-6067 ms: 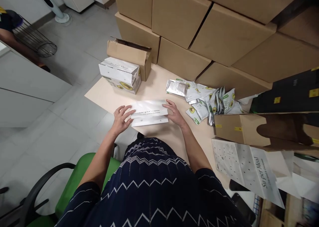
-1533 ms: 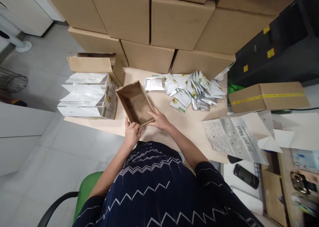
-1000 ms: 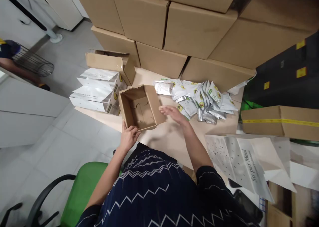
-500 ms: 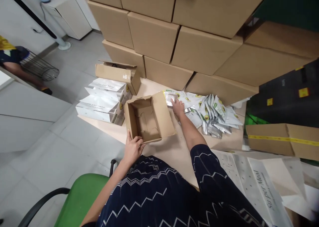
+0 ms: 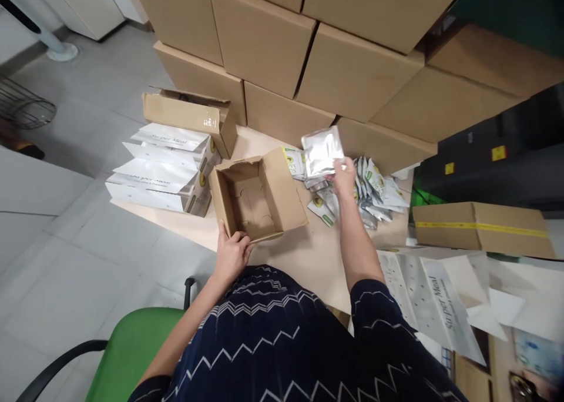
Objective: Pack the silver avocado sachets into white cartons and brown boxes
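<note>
An open cardboard box (image 5: 253, 199) stands tilted on the table in front of me, its lid flap folded out to the right and nothing inside it. My left hand (image 5: 232, 250) grips the box's near left corner, thumb on the side and fingers over the front edge. To the right, my right hand (image 5: 344, 176) is closed on the edge of a silver foil pouch (image 5: 321, 151), raised above the pile. Below and around it lie several white and silver pouches (image 5: 374, 187) with green and yellow prints.
White printed cartons (image 5: 154, 176) and an opened brown box (image 5: 180, 111) stand at the table's left. Stacked cardboard boxes (image 5: 264, 49) form a wall behind. A green chair (image 5: 136, 349) is at lower left; flattened white cartons (image 5: 436, 296) and a yellow-taped box (image 5: 480, 225) are at right.
My right hand has picked up a silver pouch from the pile and lifted it to the right. My left hand still holds the box. The view has shifted slightly to the right.
</note>
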Tool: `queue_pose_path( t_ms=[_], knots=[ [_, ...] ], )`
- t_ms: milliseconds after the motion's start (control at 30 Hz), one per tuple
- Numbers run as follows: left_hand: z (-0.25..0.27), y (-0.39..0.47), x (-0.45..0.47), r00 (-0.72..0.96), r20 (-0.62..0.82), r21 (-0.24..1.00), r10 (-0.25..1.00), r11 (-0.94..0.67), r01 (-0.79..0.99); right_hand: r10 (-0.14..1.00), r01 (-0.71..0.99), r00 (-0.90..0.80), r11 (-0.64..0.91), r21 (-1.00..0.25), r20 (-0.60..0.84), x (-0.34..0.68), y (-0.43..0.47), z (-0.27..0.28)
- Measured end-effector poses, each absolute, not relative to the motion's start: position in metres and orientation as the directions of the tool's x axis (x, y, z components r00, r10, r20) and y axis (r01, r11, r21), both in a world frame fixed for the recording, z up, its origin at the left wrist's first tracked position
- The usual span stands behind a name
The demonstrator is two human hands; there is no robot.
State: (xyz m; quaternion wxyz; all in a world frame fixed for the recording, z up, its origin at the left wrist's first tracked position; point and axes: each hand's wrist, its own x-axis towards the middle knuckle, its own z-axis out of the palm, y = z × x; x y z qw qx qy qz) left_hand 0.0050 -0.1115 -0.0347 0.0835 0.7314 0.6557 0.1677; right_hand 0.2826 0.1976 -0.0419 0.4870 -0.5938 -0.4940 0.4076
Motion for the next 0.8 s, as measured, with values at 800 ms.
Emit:
queue_pose_path(
  t_ms=[800],
  knots=[
    [-0.038, -0.105, -0.009, 0.202, 0.152, 0.336, 0.967, -0.243, 0.910, 0.422, 0.492, -0.870, 0.767, -0.412, -0.255, 0.129, 0.042, 0.064]
  ],
)
